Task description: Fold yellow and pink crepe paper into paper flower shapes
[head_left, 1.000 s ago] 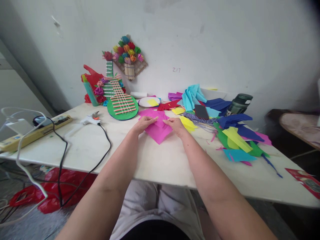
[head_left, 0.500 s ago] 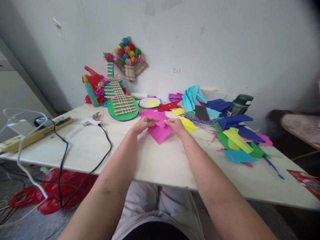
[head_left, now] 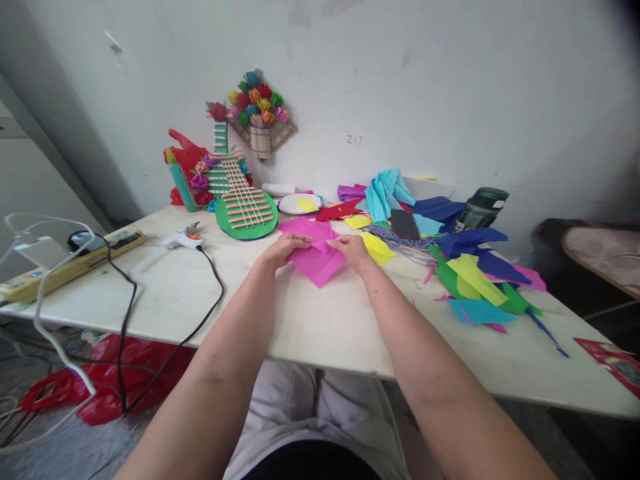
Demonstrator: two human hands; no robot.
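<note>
Between my hands, over the white table, is a small piece of pink crepe paper. My left hand (head_left: 289,249) pinches its left side and my right hand (head_left: 352,249) pinches its right side, fingertips only a short way apart. Under them a larger sheet of pink crepe paper (head_left: 318,272) lies flat with one corner toward me. Just right of my right hand rests a yellow paper piece (head_left: 378,249). Behind my hands lies a white oval disc (head_left: 289,203) with yellow paper on it.
At left are a glue gun (head_left: 184,240) with its black cord and a power strip (head_left: 75,263). A green paper lute (head_left: 246,220) leans at the back. Right of me sit coloured paper scraps (head_left: 475,277), a dark phone (head_left: 405,225) and a dark green bottle (head_left: 481,209).
My left fingers have shifted very slightly on the small pink piece. Both hands otherwise keep their place, still pinching the paper.
</note>
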